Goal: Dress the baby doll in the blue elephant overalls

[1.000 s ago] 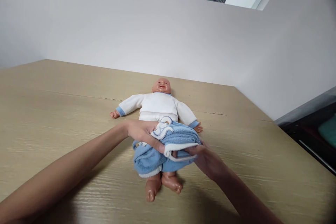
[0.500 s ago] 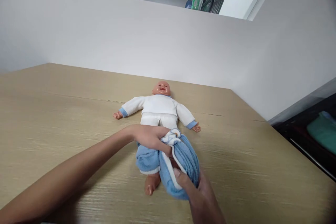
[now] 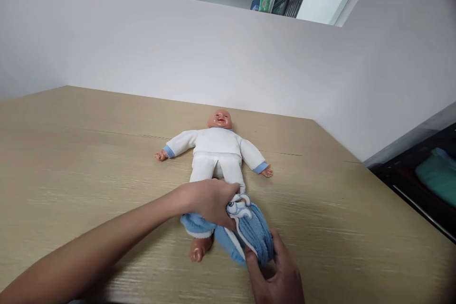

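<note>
A baby doll [image 3: 215, 145] in a white top and white leggings lies on its back on the wooden table [image 3: 71, 152], head away from me. Blue terry trousers [image 3: 254, 232] with white trim are bunched low around its shins. My left hand [image 3: 210, 199] is closed on the waistband of the trousers at the doll's knees. My right hand [image 3: 274, 275] grips the bunched blue fabric from below, near the doll's right foot. One bare foot [image 3: 197, 249] sticks out under my left hand.
A white partition wall [image 3: 178, 52] runs behind the table. At the right, past the table's edge, is a dark shelf [image 3: 409, 185] with a teal cloth [image 3: 436, 173] on it.
The blue trousers have slid from the doll's hips down to its shins, baring the white leggings. Both hands moved toward me with the fabric.
</note>
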`<action>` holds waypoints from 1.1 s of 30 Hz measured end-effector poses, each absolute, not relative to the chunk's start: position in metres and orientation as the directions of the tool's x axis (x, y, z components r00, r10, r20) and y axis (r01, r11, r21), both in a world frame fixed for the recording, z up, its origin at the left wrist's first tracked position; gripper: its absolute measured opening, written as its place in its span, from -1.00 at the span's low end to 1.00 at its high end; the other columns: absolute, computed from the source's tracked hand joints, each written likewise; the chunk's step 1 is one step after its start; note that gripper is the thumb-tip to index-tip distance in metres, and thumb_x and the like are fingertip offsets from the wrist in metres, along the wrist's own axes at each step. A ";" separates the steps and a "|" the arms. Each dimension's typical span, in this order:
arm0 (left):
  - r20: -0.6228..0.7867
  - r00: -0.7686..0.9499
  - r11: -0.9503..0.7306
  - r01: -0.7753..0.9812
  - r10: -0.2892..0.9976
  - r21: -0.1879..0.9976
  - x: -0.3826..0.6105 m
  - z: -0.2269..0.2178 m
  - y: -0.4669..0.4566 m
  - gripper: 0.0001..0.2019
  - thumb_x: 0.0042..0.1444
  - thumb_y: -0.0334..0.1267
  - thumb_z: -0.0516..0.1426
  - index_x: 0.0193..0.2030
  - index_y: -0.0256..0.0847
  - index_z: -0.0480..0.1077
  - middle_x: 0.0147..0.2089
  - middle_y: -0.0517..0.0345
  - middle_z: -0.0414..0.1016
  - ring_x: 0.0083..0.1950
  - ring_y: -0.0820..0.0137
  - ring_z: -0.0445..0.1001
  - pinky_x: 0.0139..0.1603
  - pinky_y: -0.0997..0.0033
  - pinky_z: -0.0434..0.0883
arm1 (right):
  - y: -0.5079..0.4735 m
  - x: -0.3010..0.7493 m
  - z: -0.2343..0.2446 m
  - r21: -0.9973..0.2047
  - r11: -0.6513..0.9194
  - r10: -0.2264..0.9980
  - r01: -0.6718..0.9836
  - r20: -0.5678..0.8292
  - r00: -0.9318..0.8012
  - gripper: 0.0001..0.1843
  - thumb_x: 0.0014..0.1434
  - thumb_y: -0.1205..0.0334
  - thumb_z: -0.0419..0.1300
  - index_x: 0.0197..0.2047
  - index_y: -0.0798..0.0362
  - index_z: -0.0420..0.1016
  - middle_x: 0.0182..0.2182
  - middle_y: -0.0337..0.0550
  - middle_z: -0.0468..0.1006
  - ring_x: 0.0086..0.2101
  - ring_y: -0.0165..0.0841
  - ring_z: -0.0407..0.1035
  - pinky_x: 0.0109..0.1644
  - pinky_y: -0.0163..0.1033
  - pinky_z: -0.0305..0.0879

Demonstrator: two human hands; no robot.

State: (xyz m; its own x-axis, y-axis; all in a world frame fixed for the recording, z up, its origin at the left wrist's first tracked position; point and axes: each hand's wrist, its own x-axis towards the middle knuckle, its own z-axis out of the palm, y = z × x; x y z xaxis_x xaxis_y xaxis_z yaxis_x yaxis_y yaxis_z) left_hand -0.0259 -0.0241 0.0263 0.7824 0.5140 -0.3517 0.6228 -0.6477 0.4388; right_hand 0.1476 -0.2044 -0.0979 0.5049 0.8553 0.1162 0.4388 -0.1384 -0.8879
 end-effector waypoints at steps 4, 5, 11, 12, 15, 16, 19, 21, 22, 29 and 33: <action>-0.339 0.784 -0.645 0.621 0.520 0.446 -0.025 0.018 -0.028 -0.26 0.00 0.12 0.35 0.27 -0.16 0.33 -0.01 -0.17 0.64 -0.03 -0.12 0.62 -0.20 0.20 0.43 | -0.204 0.154 -0.102 -0.844 -0.122 0.900 0.522 0.128 0.417 -0.51 0.08 0.08 0.48 0.08 -0.03 0.63 0.13 0.15 0.63 0.19 0.21 0.48 0.20 0.11 0.53; -0.337 0.787 -0.648 0.616 0.516 0.447 -0.025 0.017 -0.028 -0.24 0.00 0.12 0.35 0.29 -0.16 0.32 -0.02 -0.17 0.64 -0.03 -0.13 0.62 -0.20 0.20 0.42 | -0.204 0.154 -0.106 -0.857 -0.124 0.905 0.500 0.109 0.411 -0.48 0.08 0.09 0.47 0.12 -0.04 0.63 0.15 0.15 0.63 0.19 0.21 0.48 0.21 0.11 0.52; -0.332 0.779 -0.644 0.627 0.532 0.438 -0.028 0.020 -0.032 -0.20 -0.01 0.08 0.39 0.31 -0.18 0.29 -0.07 -0.11 0.62 -0.06 -0.07 0.60 -0.22 0.26 0.36 | -0.205 0.151 -0.129 -0.952 -0.225 0.895 0.206 -0.118 0.430 -0.23 0.15 0.08 0.40 0.41 0.03 0.46 0.18 0.13 0.64 0.25 0.14 0.49 0.34 0.11 0.46; -0.322 0.779 -0.638 0.626 0.538 0.449 -0.029 0.020 -0.032 -0.20 -0.02 0.07 0.41 0.30 -0.17 0.29 -0.06 -0.08 0.61 -0.06 -0.04 0.60 -0.22 0.28 0.35 | -0.204 0.150 -0.131 -0.956 -0.240 0.894 0.168 -0.150 0.422 -0.21 0.16 0.09 0.38 0.43 0.05 0.42 0.19 0.13 0.64 0.25 0.13 0.49 0.36 0.11 0.45; -0.269 0.787 -0.607 0.604 0.555 0.516 -0.036 0.020 -0.034 -0.21 -0.08 0.02 0.45 0.25 -0.15 0.28 -0.02 -0.02 0.58 -0.05 0.04 0.57 -0.20 0.30 0.35 | -0.202 0.147 -0.131 -0.967 -0.244 0.905 0.075 -0.199 0.376 -0.20 0.15 0.11 0.39 0.44 0.05 0.39 0.23 0.13 0.62 0.25 0.10 0.51 0.38 0.12 0.45; -0.256 0.788 -0.581 0.594 0.560 0.556 -0.039 0.020 -0.035 -0.23 -0.09 0.00 0.45 0.22 -0.13 0.27 -0.02 0.01 0.57 -0.06 0.06 0.56 -0.19 0.30 0.36 | -0.202 0.145 -0.130 -0.970 -0.239 0.911 0.042 -0.209 0.354 -0.21 0.15 0.10 0.40 0.42 0.04 0.39 0.21 0.12 0.64 0.22 0.09 0.53 0.36 0.11 0.46; -0.255 0.798 -0.450 0.537 0.546 0.714 -0.047 0.021 -0.038 -0.26 -0.12 -0.11 0.45 0.16 -0.10 0.23 -0.06 0.13 0.54 -0.10 0.15 0.55 -0.19 0.32 0.39 | -0.196 0.142 -0.122 -0.974 -0.219 0.927 -0.053 -0.225 0.299 -0.24 0.17 0.00 0.44 0.37 0.02 0.41 0.14 0.09 0.68 0.14 0.05 0.59 0.30 0.06 0.52; -0.250 0.796 -0.366 0.500 0.552 0.785 -0.051 0.021 -0.041 -0.26 -0.13 -0.19 0.43 0.17 -0.10 0.21 -0.08 0.18 0.54 -0.12 0.19 0.55 -0.20 0.33 0.41 | -0.189 0.142 -0.112 -0.973 -0.208 0.932 -0.099 -0.228 0.280 -0.25 0.17 -0.05 0.48 0.33 -0.02 0.41 0.15 0.06 0.67 0.13 0.02 0.59 0.26 0.02 0.54; -0.241 0.789 -0.334 0.486 0.565 0.808 -0.052 0.020 -0.042 -0.27 -0.12 -0.21 0.42 0.18 -0.11 0.21 -0.08 0.18 0.54 -0.12 0.20 0.55 -0.19 0.33 0.42 | -0.184 0.143 -0.107 -0.975 -0.191 0.941 -0.117 -0.216 0.261 -0.27 0.17 -0.04 0.49 0.31 -0.04 0.39 0.15 0.04 0.67 0.12 0.00 0.59 0.24 0.00 0.56; -0.086 0.754 -0.240 0.313 0.652 0.919 -0.061 0.008 -0.043 -0.45 -0.04 -0.34 0.34 0.13 -0.15 0.38 -0.03 0.17 0.61 -0.04 0.19 0.58 -0.06 0.29 0.47 | -0.148 0.165 -0.068 -0.998 0.015 0.996 -0.066 0.009 0.085 -0.42 0.22 0.34 0.34 0.20 -0.16 0.20 -0.10 -0.24 0.65 -0.16 -0.30 0.59 -0.04 -0.27 0.51; 0.024 0.700 -0.341 0.317 0.713 0.885 -0.061 0.001 -0.045 -0.61 0.06 -0.26 0.36 0.03 -0.17 0.46 -0.09 0.14 0.58 -0.05 0.18 0.55 -0.04 0.24 0.45 | -0.135 0.173 -0.056 -0.994 0.070 0.996 0.082 0.074 0.043 -0.42 0.17 0.36 0.32 0.22 -0.08 0.28 0.03 -0.15 0.59 -0.01 -0.26 0.54 0.10 -0.23 0.45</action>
State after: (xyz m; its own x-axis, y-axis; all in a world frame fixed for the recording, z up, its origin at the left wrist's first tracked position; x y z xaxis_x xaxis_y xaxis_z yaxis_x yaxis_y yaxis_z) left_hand -0.0610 -0.0447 0.0007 0.7005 0.7133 0.0239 0.3172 -0.3412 0.8849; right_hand 0.1727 -0.1353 -0.0560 0.0426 0.9964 0.0735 0.0818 0.0699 -0.9942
